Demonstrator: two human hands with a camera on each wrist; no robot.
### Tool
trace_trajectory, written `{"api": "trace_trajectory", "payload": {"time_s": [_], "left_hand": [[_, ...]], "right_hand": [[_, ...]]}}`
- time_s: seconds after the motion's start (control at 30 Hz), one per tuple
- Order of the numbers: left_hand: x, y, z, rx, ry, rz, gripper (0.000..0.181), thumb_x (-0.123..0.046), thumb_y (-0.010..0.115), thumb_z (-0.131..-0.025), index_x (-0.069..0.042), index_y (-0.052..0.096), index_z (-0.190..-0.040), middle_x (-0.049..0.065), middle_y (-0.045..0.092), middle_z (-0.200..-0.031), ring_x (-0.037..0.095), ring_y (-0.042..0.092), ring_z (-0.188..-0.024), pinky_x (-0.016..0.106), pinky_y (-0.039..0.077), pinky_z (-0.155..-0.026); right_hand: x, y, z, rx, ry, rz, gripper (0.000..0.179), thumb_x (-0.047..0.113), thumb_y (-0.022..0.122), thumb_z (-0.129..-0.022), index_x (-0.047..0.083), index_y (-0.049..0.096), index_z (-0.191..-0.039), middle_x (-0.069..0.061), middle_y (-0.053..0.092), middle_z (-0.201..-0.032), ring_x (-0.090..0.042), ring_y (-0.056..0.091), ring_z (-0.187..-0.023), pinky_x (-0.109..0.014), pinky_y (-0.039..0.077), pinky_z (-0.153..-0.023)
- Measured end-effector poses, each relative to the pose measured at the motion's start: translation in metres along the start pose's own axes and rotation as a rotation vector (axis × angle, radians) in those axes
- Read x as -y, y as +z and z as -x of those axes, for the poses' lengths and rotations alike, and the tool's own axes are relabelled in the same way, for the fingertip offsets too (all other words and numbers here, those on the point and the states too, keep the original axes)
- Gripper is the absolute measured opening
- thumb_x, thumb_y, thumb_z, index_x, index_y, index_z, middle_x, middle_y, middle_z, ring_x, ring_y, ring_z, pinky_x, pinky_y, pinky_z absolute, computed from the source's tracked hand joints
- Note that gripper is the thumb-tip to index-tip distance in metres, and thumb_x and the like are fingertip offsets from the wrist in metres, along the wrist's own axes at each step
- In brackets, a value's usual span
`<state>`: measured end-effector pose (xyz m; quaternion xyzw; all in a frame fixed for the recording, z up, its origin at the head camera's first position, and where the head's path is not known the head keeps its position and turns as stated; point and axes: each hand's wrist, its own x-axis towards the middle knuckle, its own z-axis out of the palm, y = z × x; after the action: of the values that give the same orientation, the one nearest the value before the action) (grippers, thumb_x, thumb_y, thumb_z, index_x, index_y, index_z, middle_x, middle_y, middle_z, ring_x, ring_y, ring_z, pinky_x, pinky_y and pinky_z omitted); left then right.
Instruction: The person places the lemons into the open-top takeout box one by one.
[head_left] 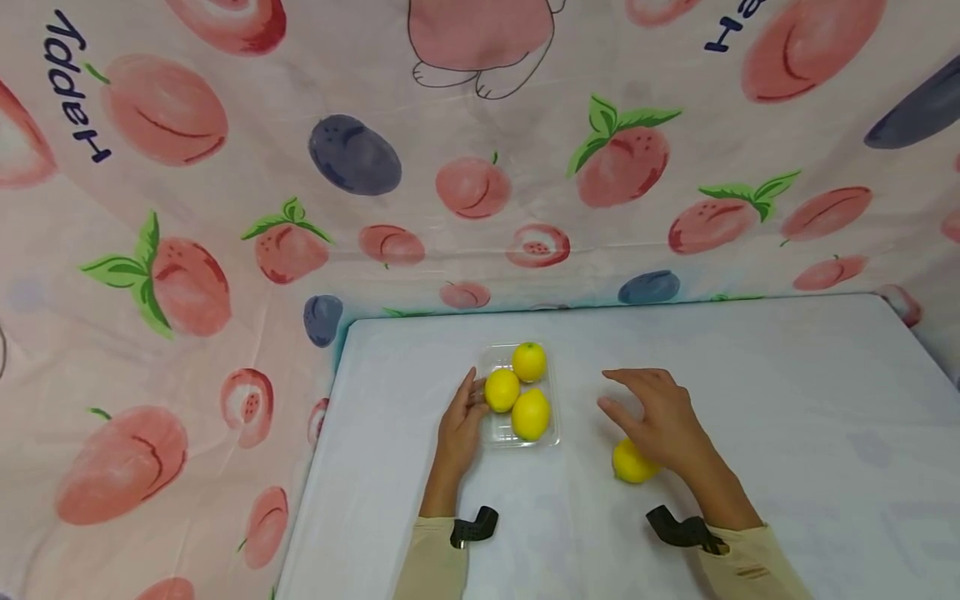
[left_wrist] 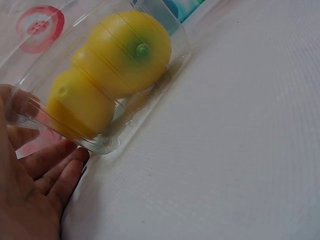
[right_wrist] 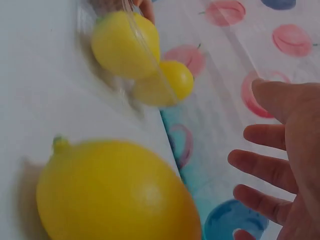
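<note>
A clear plastic tray (head_left: 557,433) lies on the white table with three yellow lemons inside: one at the back (head_left: 529,362), one at the left (head_left: 502,390) and one in front (head_left: 531,415). My left hand (head_left: 459,429) touches the tray's left side with loosely extended fingers (left_wrist: 66,182). To the right of the tray, a single lemon (head_left: 632,463) rests on the table, partly covered by my right hand in the head view. My right hand (head_left: 670,425) hovers above it, fingers spread and holding nothing. The right wrist view has that lemon (right_wrist: 117,192) apart from the fingers.
The white tabletop (head_left: 787,400) extends to both sides. Behind it and along its left side hangs a pink cloth (head_left: 525,133) printed with fruit. Both wrists carry black camera mounts (head_left: 474,527).
</note>
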<state>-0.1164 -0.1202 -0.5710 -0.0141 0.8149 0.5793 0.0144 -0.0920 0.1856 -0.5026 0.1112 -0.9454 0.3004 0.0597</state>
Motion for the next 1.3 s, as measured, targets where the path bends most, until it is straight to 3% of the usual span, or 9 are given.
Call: {"api": "trace_trajectory", "payload": {"time_s": [0.4,0.73,1.07,1.3], "left_hand": [[0.000,-0.001,0.001,0.003,-0.001,0.006,0.060,-0.019,0.048,-0.101,-0.028,0.036,-0.160,-0.005,0.055,-0.150,0.022,0.055,-0.131,0.050,0.040,-0.116],[0.001,-0.002,0.002,0.010,0.006,0.009,0.061,-0.018,0.048,-0.101,-0.027,0.036,-0.160,-0.005,0.055,-0.150,0.022,0.055,-0.129,0.049,0.041,-0.116],[-0.001,-0.004,0.002,0.011,-0.011,0.011,0.060,-0.019,0.048,-0.102,-0.029,0.036,-0.160,-0.006,0.055,-0.150,0.022,0.055,-0.130,0.049,0.040,-0.116],[-0.003,-0.004,0.003,0.018,-0.020,0.003,0.060,-0.020,0.048,-0.102,-0.029,0.036,-0.160,-0.006,0.055,-0.150,0.022,0.054,-0.130,0.050,0.040,-0.116]], "right_hand": [[-0.024,-0.004,0.015,0.081,0.060,-0.077,0.054,0.047,0.068,-0.095,0.014,0.063,-0.138,-0.012,0.065,-0.136,-0.036,0.047,-0.130,-0.065,0.036,-0.101],[-0.043,-0.002,0.031,0.098,-0.034,-0.085,0.050,0.039,0.078,-0.089,0.014,0.068,-0.132,0.000,0.070,-0.128,-0.028,0.056,-0.121,-0.056,0.045,-0.099],[-0.046,-0.004,0.040,0.201,-0.052,-0.094,0.063,0.048,0.084,-0.079,0.018,0.069,-0.132,0.002,0.071,-0.129,-0.027,0.059,-0.118,-0.055,0.048,-0.098],[-0.049,-0.004,0.045,0.204,-0.102,-0.079,0.066,0.052,0.087,-0.072,0.023,0.072,-0.129,0.008,0.071,-0.123,-0.017,0.059,-0.111,-0.042,0.050,-0.094]]}}
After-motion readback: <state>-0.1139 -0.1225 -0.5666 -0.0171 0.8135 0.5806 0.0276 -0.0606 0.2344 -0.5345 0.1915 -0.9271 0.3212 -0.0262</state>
